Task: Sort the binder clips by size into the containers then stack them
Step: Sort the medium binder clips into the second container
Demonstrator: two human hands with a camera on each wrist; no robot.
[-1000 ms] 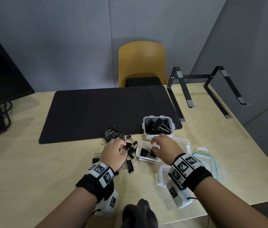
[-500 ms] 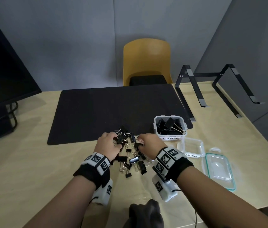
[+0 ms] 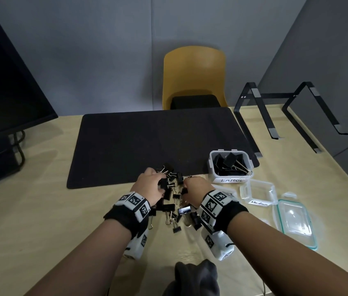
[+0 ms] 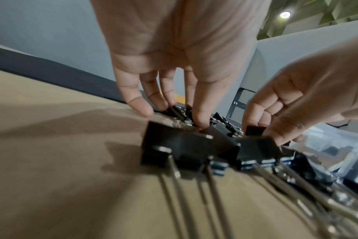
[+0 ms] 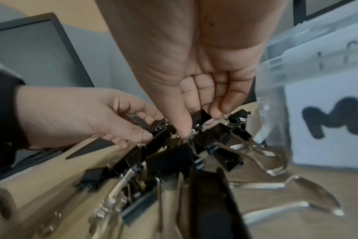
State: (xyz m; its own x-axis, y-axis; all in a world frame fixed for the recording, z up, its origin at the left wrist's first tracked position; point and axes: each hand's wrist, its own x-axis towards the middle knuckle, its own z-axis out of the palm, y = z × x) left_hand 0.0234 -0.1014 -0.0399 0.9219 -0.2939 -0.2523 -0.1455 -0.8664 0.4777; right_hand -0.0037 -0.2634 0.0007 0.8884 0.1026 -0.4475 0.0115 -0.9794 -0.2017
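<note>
Both hands dig into the binder clips (image 3: 174, 201): right hand (image 3: 194, 192) pinches 1, left hand (image 3: 150, 186) grips another; tangled handles could drag neighbours along.

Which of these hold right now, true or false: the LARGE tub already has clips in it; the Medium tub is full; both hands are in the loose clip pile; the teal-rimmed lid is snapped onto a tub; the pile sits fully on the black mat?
1. The clear plastic tub labelled LARGE holds black binder clips. True.
2. The clear plastic tub labelled Medium is full. False: no clips show inside it.
3. The left hand and right hand are both in the loose pile of black binder clips. True.
4. The teal-rimmed clear lid is snapped onto a tub. False: it lies flat on the pale wooden desk.
5. The pile sits fully on the black desk mat. False: most clips lie on the desk, nearer the person than the mat's edge.
</note>
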